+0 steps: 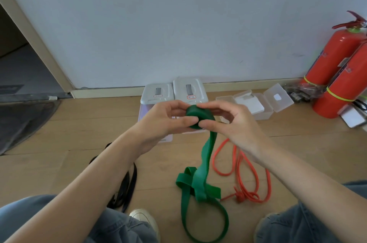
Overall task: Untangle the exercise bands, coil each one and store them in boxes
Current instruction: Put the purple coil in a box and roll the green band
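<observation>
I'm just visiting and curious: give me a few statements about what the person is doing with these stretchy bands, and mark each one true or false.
1. Both hands hold the green band, the left hand and right hand rolling one end into a coil. True.
2. The orange band is already coiled up. False: it lies loose on the floor, with a knot near one end.
3. A black band lies on the floor under the left forearm. True.
4. The two grey-lidded boxes stand open. False: their lids are on.
5. Two red fire extinguishers stand at the right. True.
</observation>
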